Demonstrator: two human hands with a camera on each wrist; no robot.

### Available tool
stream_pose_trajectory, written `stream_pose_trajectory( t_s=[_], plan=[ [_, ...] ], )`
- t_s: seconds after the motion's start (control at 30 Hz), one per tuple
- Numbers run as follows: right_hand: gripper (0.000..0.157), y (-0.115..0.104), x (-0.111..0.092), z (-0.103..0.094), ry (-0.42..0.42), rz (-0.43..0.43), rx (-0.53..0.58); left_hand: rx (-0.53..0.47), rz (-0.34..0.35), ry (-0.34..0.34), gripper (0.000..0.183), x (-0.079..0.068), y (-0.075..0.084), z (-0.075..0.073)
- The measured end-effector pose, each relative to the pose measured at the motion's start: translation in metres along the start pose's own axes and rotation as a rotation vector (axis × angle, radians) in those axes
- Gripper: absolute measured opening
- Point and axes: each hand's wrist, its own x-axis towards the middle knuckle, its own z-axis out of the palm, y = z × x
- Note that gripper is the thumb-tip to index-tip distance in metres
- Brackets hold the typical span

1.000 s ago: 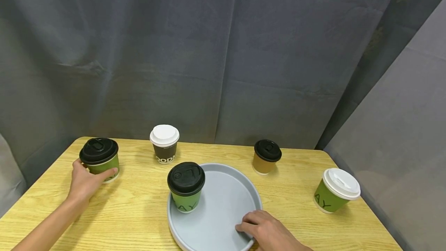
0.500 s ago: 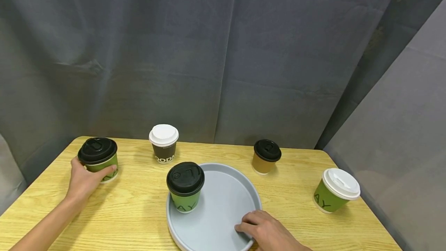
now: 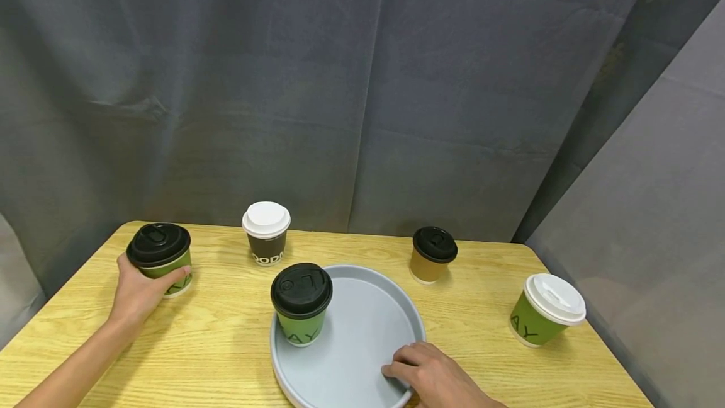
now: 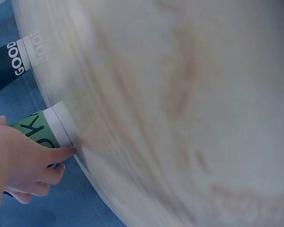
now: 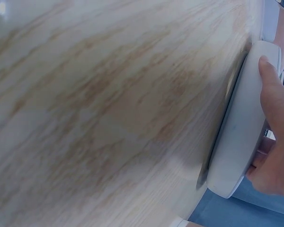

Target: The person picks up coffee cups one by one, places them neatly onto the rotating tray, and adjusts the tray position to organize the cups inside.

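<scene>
We see the left hand at the far left of the light wooden bench, its fingers curled round the green paper cup with a black lid. The right hand grips the near right rim of the round grey tray, thumb over the edge. Another green black-lidded cup stands on the tray's left side.

A light wooden table carries a round grey tray near its front middle. Left of the tray, well apart, stands a green cup with a black lid. Behind the tray stands a dark cup with a white lid, behind its right side a brown cup with a black lid, and far right of it a green cup with a white lid.
</scene>
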Motion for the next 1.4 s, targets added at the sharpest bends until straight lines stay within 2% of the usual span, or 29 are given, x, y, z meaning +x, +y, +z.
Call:
stream_pose_trajectory(
  t_s=[0.43, 0.93, 1.1, 1.4],
  plan=[
    [0.049, -0.002, 0.001, -0.001, -0.022, 0.022, 0.006, -0.008, 0.001, 0.031, 0.108, 0.000, 0.001, 0.001],
    [0.047, -0.001, 0.001, -0.001, -0.017, 0.006, 0.005, -0.010, 0.036, -0.019, 0.108, -0.004, 0.005, 0.000],
    [0.047, -0.001, 0.001, -0.001, -0.015, 0.007, 0.006, -0.015, 0.050, -0.039, 0.110, -0.011, 0.009, 0.001],
    [0.047, -0.002, 0.001, -0.001, -0.021, 0.017, 0.007, 0.002, 0.088, -0.076, 0.109, -0.031, 0.019, 0.002]
  ],
)
